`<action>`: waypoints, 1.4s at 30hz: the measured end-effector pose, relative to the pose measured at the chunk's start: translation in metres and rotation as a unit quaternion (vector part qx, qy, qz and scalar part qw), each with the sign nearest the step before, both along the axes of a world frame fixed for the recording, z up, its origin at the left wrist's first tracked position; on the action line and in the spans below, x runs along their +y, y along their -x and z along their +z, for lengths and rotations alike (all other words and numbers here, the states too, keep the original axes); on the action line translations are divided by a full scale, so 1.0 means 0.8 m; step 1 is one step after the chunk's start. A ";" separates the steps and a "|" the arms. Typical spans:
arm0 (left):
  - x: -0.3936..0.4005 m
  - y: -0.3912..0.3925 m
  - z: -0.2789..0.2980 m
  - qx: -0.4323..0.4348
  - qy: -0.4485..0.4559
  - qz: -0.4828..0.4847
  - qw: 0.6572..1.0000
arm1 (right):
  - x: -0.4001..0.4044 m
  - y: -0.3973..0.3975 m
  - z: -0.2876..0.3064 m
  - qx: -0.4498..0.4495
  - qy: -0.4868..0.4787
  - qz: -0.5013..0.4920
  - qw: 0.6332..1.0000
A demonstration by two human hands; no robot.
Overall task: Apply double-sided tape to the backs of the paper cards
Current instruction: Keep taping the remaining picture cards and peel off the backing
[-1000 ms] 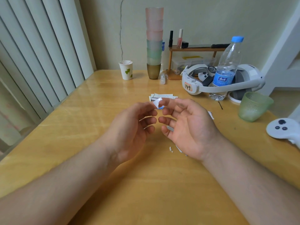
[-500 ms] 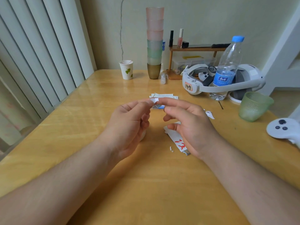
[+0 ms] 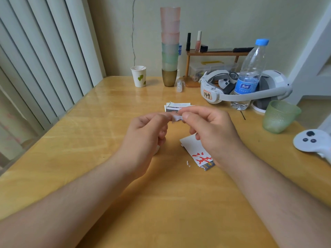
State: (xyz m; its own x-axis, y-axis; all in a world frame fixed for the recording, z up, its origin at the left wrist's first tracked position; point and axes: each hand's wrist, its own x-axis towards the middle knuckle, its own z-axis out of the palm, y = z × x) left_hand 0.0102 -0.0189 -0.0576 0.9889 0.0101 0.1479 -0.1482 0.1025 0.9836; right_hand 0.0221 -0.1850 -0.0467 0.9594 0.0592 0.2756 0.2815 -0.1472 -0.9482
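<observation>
Above the middle of the wooden table (image 3: 75, 151), my left hand (image 3: 143, 138) and my right hand (image 3: 213, 129) meet fingertip to fingertip. Both pinch a small white piece of tape (image 3: 176, 118) between them. Under my right hand lies a white paper card with red writing (image 3: 198, 153), partly hidden by the palm. A small pile of paper cards (image 3: 177, 106) sits just beyond the fingers. A tiny white scrap (image 3: 188, 163) lies beside the near card. Something white shows under my left hand, mostly hidden.
At the back stand a paper cup (image 3: 139, 76), a tall stack of plastic cups (image 3: 169, 45) and a wooden shelf (image 3: 215, 54). To the right are a white headset (image 3: 245, 93), a water bottle (image 3: 250, 74), a green cup (image 3: 279, 116) and a white controller (image 3: 311, 142). Vertical blinds hang at left.
My hands turned from palms facing each other to fingertips pinching the tape piece, held slightly higher and further out. The card with red writing came into view under my right hand.
</observation>
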 end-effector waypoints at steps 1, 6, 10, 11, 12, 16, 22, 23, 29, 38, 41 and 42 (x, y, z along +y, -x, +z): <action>0.000 0.000 -0.001 -0.005 -0.004 -0.007 1.000 | 0.000 0.001 0.001 0.011 -0.005 0.008 1.000; 0.002 -0.002 -0.001 0.025 0.023 -0.041 0.999 | -0.003 -0.001 0.000 0.016 -0.013 0.017 1.000; 0.002 0.001 0.004 0.084 0.087 -0.074 0.990 | -0.004 -0.001 0.001 0.018 -0.013 0.027 0.999; 0.002 0.001 0.004 0.091 0.092 -0.075 0.989 | -0.004 -0.001 0.001 0.023 -0.011 0.025 0.999; 0.003 0.001 0.004 0.092 0.090 -0.075 0.989 | -0.005 -0.001 0.001 0.028 -0.011 0.023 0.999; 0.002 0.002 0.000 0.042 0.024 -0.086 0.995 | -0.004 -0.002 0.001 0.018 0.000 0.022 1.000; 0.001 0.006 -0.003 0.013 -0.035 -0.084 0.996 | -0.006 -0.004 -0.001 0.008 0.027 0.021 0.999; 0.001 0.006 -0.003 0.020 -0.026 -0.080 0.996 | -0.006 -0.004 0.000 0.013 0.021 0.023 0.999; 0.003 0.000 -0.005 0.058 0.030 -0.074 0.995 | -0.008 -0.003 0.002 0.058 -0.016 0.043 0.997; 0.003 0.003 -0.002 0.068 0.050 -0.087 0.993 | -0.012 -0.005 0.001 0.015 0.012 0.049 0.999; 0.002 0.003 -0.003 0.062 0.048 -0.097 0.992 | -0.012 -0.004 0.000 -0.001 0.019 0.044 0.999; 0.002 0.003 -0.003 0.053 0.041 -0.103 0.992 | -0.013 -0.004 -0.001 -0.004 0.022 0.038 0.999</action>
State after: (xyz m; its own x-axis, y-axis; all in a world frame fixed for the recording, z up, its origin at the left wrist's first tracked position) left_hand 0.0075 -0.0172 -0.0601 0.9814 -0.1853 0.0494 -0.0116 0.1998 0.9798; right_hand 0.0257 -0.1951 -0.0474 0.9493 0.1448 0.2789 0.3013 -0.1672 -0.9388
